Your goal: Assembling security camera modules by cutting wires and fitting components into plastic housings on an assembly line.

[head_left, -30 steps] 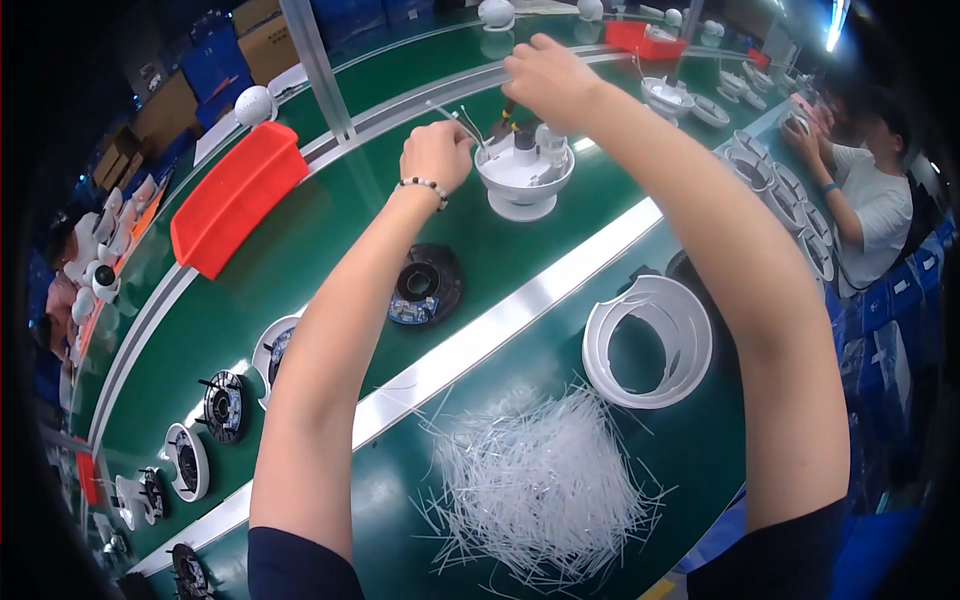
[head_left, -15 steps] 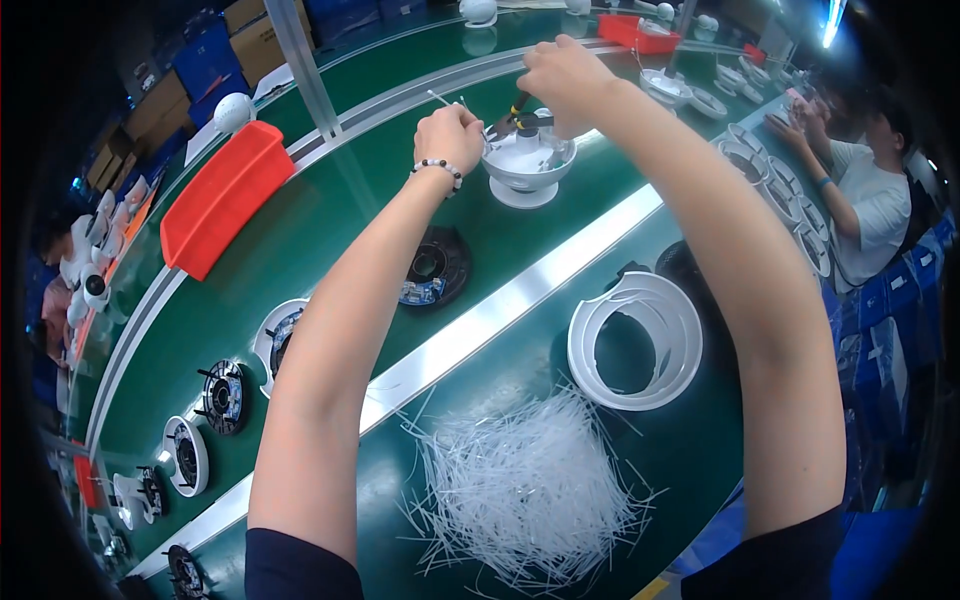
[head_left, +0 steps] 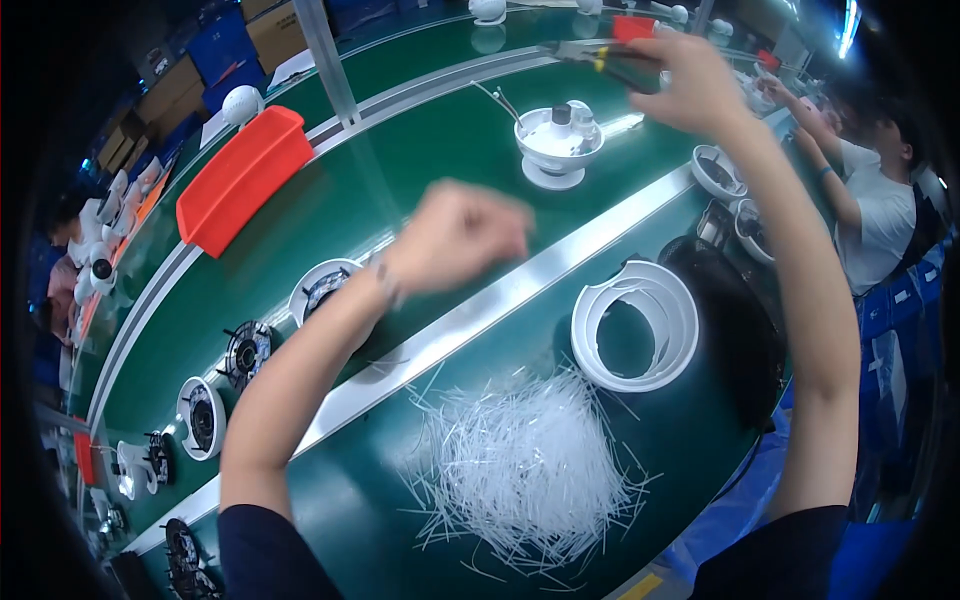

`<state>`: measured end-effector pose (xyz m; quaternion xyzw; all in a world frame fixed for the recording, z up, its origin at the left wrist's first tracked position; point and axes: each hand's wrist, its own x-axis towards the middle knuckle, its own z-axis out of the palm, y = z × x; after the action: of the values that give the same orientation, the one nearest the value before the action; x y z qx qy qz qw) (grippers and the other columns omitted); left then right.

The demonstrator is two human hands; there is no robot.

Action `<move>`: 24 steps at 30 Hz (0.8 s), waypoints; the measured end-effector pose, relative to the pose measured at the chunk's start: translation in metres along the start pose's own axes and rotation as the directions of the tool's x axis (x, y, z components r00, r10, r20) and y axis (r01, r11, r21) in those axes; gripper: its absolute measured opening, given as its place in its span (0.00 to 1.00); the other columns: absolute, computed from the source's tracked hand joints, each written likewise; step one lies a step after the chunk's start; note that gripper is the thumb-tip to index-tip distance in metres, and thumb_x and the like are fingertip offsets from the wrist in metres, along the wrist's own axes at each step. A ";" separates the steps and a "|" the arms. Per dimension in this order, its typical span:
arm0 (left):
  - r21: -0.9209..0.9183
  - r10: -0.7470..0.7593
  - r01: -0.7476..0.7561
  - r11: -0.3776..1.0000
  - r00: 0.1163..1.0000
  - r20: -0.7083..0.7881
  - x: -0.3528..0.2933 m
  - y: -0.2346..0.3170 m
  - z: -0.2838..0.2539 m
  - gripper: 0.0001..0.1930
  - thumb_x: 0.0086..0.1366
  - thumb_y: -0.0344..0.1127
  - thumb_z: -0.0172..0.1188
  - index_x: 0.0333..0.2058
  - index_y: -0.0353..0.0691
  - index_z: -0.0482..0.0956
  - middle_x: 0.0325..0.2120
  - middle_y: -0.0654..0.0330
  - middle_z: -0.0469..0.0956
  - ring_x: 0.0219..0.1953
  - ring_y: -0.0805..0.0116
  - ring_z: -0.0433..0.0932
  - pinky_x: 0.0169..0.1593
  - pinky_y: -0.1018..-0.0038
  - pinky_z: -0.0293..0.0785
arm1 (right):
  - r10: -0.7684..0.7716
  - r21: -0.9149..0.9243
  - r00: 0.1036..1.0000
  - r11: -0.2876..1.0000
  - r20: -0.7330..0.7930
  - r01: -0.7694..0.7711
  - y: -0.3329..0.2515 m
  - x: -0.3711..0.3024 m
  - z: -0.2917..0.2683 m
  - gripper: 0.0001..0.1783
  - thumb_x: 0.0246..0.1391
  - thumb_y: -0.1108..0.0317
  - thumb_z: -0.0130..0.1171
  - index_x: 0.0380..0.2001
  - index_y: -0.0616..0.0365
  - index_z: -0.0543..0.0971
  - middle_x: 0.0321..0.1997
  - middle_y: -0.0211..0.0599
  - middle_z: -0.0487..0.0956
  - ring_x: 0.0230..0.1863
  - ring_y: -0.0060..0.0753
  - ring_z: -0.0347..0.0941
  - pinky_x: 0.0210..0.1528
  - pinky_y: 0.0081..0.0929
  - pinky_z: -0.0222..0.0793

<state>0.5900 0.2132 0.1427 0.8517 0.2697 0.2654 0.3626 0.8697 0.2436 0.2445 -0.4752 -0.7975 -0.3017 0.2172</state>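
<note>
My right hand [head_left: 690, 85] is closed around cutting pliers [head_left: 607, 62] with black and yellow handles, raised above the far belt edge with the jaws pointing left. My left hand [head_left: 465, 235], blurred by motion, is over the belt with its fingers curled in; whatever they hold cannot be made out. Between and beyond my hands stands a white bowl-shaped housing [head_left: 538, 163] on a round foot. It has a dark cylinder and clear parts inside, and thin white strips stick up at its left rim. Neither hand touches it.
A pile of thin white plastic strips [head_left: 530, 470] lies on the near green table, with a white ring housing [head_left: 635, 372] behind it. Housings and black round circuit assemblies [head_left: 248, 350] line the belt at left. A red bin [head_left: 245, 180] stands at far left; a co-worker [head_left: 875, 200] is at right.
Both hands have left the white housing. My left hand has come nearer, down toward the metal rail; my right hand has moved right with the pliers. The view has shifted slightly, and items along the belt sit farther right.
</note>
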 end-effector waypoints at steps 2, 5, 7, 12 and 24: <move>0.166 0.016 -0.061 0.984 0.966 0.259 -0.034 0.016 -0.001 0.27 0.51 0.35 0.62 0.50 0.36 0.67 0.35 0.56 0.77 0.37 0.67 0.76 0.38 0.73 0.73 | 0.047 0.050 0.999 0.998 0.008 -0.047 -0.022 -0.012 -0.043 0.26 0.30 0.65 0.61 0.41 0.56 0.75 0.33 0.40 0.74 0.35 0.41 0.72 0.39 0.31 0.66; 0.416 -0.043 0.058 0.907 0.998 -0.045 -0.044 -0.012 -0.015 0.38 0.43 0.37 0.65 0.55 0.42 0.61 0.47 0.52 0.69 0.51 0.56 0.67 0.50 0.63 0.65 | 0.001 0.133 0.999 0.991 -0.042 0.005 -0.051 -0.027 -0.084 0.22 0.28 0.65 0.62 0.34 0.57 0.77 0.31 0.39 0.73 0.33 0.40 0.72 0.34 0.33 0.68; 0.719 -0.044 0.087 0.689 0.996 -0.079 -0.049 -0.042 0.000 0.33 0.42 0.38 0.63 0.50 0.41 0.66 0.48 0.51 0.67 0.54 0.54 0.62 0.50 0.59 0.64 | -0.005 0.280 0.995 0.959 -0.097 0.032 -0.084 -0.043 -0.103 0.23 0.26 0.66 0.62 0.34 0.58 0.76 0.29 0.40 0.71 0.30 0.43 0.70 0.33 0.33 0.66; 0.639 -0.172 0.261 0.723 0.965 -0.199 -0.042 -0.064 0.025 0.15 0.46 0.35 0.61 0.34 0.37 0.74 0.35 0.54 0.75 0.41 0.55 0.72 0.43 0.65 0.69 | 0.090 0.547 0.996 0.834 0.002 -0.076 -0.165 -0.137 -0.145 0.29 0.19 0.70 0.61 0.36 0.64 0.75 0.28 0.42 0.74 0.26 0.41 0.70 0.29 0.31 0.66; 0.643 -0.396 0.367 0.672 0.912 -0.106 -0.299 0.135 0.012 0.18 0.43 0.35 0.64 0.33 0.37 0.72 0.34 0.54 0.75 0.35 0.55 0.74 0.36 0.66 0.71 | 0.247 0.878 0.901 0.242 0.356 -0.413 -0.332 -0.265 -0.193 0.27 0.27 0.72 0.65 0.40 0.61 0.75 0.32 0.42 0.75 0.30 0.36 0.72 0.33 0.29 0.69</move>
<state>0.4202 -0.0669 0.1614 0.8537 0.5087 0.0552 0.0972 0.7060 -0.1770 0.1249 -0.4363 -0.7161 0.3045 0.4518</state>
